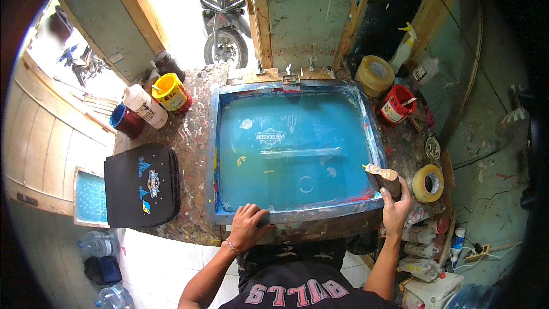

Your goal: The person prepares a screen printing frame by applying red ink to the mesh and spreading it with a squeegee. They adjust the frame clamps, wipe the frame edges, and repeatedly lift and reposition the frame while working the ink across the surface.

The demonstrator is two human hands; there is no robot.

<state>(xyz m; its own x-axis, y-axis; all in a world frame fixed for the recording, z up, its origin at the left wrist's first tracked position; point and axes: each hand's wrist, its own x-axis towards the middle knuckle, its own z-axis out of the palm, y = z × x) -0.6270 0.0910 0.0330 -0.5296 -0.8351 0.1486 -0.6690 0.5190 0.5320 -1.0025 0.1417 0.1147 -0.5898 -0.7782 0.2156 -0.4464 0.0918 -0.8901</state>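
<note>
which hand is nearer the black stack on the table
Left. The left hand sits at the near edge of the blue frame, right of the black stack; the right hand, holding a brown tool, is farther away, by the frame's near right corner.

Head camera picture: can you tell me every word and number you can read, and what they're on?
I won't copy out words or numbers, but here's where they are:
Blue screen: pale letters in a badge.
Black stack: pale badge letters, sideways.
Dark shirt: big pinkish letters, upside down.
Motorbike in the doorway: characters on its plate.
Yellow tub, red tub: labels too small to read.
</note>
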